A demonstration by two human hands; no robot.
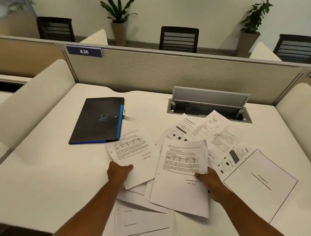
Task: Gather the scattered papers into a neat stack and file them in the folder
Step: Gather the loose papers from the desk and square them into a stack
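— What have your hands got?

— My left hand (120, 171) pinches the near edge of one printed sheet (133, 151), thumb on top. My right hand (209, 181) grips another sheet (182, 172) at its right edge, raised a little above the rest.

— And the others?

— The scattered papers (215, 132) overlap across the white desk (45, 168), in front of me and to my right. The black folder (99, 120) lies closed, far left, just beside the left-hand sheet.

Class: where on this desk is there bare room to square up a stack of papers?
Bare desk lies left of the left hand, below the closed folder. A smaller patch sits between folder and cable tray. The scattered papers crowd the middle and right.
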